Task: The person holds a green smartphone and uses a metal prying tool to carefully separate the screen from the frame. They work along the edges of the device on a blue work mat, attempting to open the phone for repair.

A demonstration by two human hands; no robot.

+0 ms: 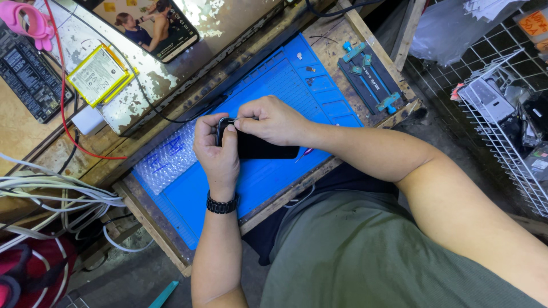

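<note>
fingers of both hands pinch phone (260, 145) at left end | long axis left-right | over blue mat (274, 80)

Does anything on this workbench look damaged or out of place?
Yes. The shelf behind the blue mat is badly worn, its pale coating flaking off in patches. A yellow-edged flat battery lies loose on it. Both hands, left and right, grip a dark phone, which looks intact.

Black smartphone (260, 147) (dark, slim, lying roughly flat) just above the blue work mat (274, 80), held by both hands.
</note>
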